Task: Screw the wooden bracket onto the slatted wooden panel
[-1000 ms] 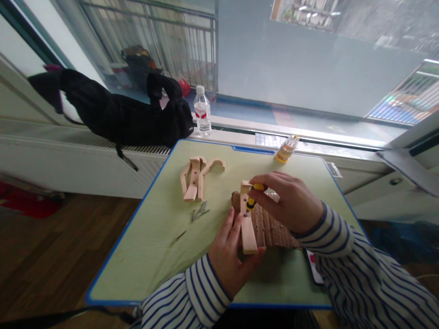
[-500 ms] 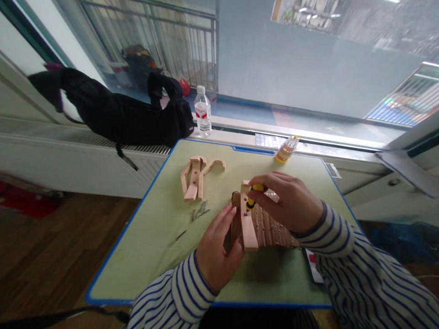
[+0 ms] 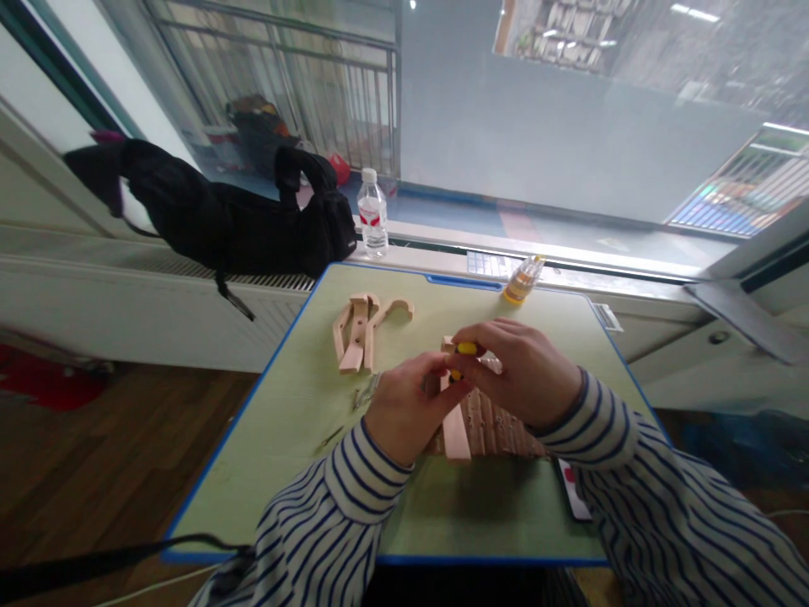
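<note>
A small screwdriver [image 3: 466, 347] with a yellow and black handle stands over a pale wooden hook [image 3: 456, 434]. My right hand [image 3: 524, 371] is closed around the top of its handle. Lower down, my left hand [image 3: 404, 409] is closed, thumb and fingertips pinching at the screwdriver's lower part; its tip is hidden behind them. The hook lies across a brown, ridged wooden piece [image 3: 496, 426] dotted with small holes. To the left are several more wooden hooks [image 3: 358, 333] in a cluster. Loose screws [image 3: 366, 392] lie below them, with a single screw [image 3: 332, 437] nearer to me.
The light green table [image 3: 284, 472] has a blue rim. At its back right stands a glue bottle [image 3: 523, 280] with amber liquid. A water bottle [image 3: 372, 215] and a black bag [image 3: 253, 215] rest along the windowsill. A phone-like object [image 3: 574, 493] sits beside my right sleeve.
My left hand has left the side of the brown piece and moved up and right to the screwdriver. My right hand stays on the handle.
</note>
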`<action>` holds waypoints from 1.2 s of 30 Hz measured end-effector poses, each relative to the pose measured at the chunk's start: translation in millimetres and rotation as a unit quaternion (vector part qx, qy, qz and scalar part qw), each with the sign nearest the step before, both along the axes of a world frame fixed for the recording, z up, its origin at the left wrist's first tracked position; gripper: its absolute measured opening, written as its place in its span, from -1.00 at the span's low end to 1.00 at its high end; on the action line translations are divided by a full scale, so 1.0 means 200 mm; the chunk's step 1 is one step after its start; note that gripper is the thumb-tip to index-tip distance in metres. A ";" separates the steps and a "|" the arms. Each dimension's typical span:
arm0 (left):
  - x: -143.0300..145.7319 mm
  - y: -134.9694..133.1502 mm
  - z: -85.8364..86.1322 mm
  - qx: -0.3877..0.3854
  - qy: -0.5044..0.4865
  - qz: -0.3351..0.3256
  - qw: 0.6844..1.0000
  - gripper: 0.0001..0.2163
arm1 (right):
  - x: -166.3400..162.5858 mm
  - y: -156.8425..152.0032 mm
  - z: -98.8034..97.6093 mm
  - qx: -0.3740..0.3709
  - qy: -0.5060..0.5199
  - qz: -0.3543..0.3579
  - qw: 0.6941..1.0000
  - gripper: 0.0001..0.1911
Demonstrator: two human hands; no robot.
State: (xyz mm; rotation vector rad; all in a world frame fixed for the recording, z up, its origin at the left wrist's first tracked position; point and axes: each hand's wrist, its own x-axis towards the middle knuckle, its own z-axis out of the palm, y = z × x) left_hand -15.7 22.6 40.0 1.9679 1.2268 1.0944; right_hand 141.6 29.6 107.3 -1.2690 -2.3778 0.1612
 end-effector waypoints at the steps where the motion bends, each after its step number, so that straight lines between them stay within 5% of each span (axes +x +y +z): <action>1: 0.01 0.00 0.00 0.001 0.003 0.005 1.000 -0.83 | 0.00 0.00 0.00 -0.002 -0.005 0.000 1.000 -0.74; 12: -0.01 0.04 -0.01 0.051 0.048 0.000 0.998 -0.81 | 0.03 0.01 0.08 -0.003 -0.028 0.080 0.996 -0.76; 36: -0.02 0.05 -0.04 0.070 0.041 -0.087 0.993 -0.78 | 0.05 0.02 0.04 0.019 -0.013 0.064 0.998 -0.78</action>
